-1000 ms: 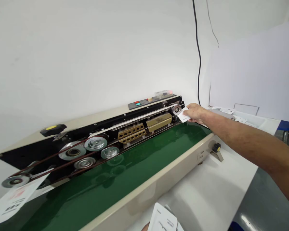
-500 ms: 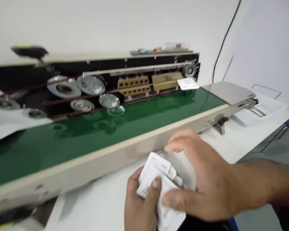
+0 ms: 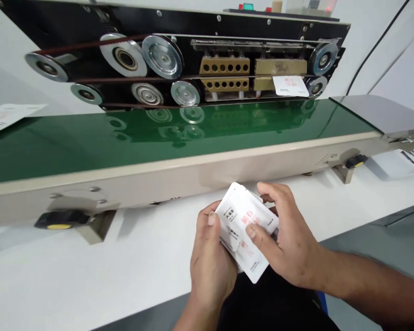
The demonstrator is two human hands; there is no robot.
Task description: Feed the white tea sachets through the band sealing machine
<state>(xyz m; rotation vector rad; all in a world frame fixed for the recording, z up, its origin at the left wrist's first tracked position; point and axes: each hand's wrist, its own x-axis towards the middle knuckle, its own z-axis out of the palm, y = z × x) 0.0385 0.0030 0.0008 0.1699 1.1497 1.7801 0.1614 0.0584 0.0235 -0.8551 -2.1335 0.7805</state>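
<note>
Several small white sachets (image 3: 249, 212) with red and black print are fanned out between my two hands, in front of the machine. My left hand (image 3: 212, 253) grips the stack from the left, its thumb on the front face. On the other side my right hand (image 3: 290, 234) is closed on the right part of the same sachets, thumb pressed over the red print. Its other fingers are partly hidden behind them. Another sachet (image 3: 290, 86) sits in the sealing band at the right end of the band sealer (image 3: 279, 66).
A green conveyor belt (image 3: 152, 142) runs along the sealer. At its left end lies a white sachet (image 3: 10, 117). Black knobs (image 3: 60, 219) stick out over the white table (image 3: 141, 266). A black cable (image 3: 376, 46) hangs at the right.
My right hand has come down onto the sachets and closed on them; they now spread between both hands. The camera view has shifted, and the sachet at the sealer's right end stays there.
</note>
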